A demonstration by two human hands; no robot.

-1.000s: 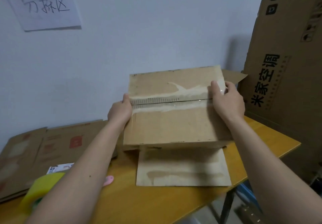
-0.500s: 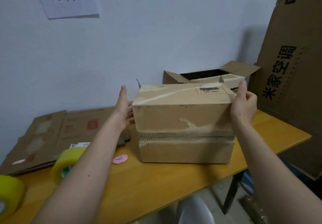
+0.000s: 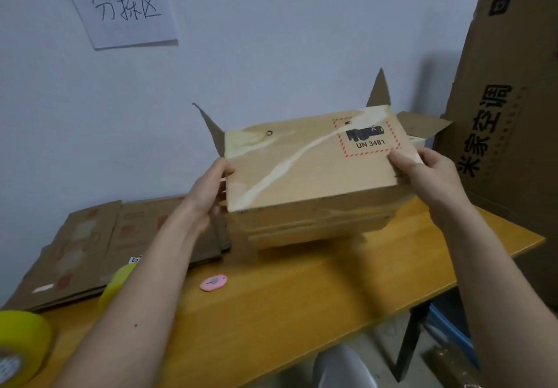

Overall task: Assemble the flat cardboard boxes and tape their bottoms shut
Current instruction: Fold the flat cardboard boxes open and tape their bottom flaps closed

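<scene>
Tipped forward since half a second ago, the cardboard box [image 3: 311, 173] now shows its broad labelled face, lifted off the wooden table [image 3: 302, 297] at centre frame. Left hand [image 3: 208, 188] clasps its left edge, fingers curled behind; right hand [image 3: 422, 170] pinches the right edge, thumb on top. Two flaps stick up behind. Bare tabletop lies below, holding a pink cutter [image 3: 213, 282] and yellow tape rolls [image 3: 21, 345] at lower left. Its label reads "UN 3481"; the wall sign [image 3: 123, 7], upper left, is handwritten.

box [image 3: 302, 176] brown, red-dashed label | tape roll [image 3: 21, 345] yellow | cutter [image 3: 213, 282] pink
</scene>
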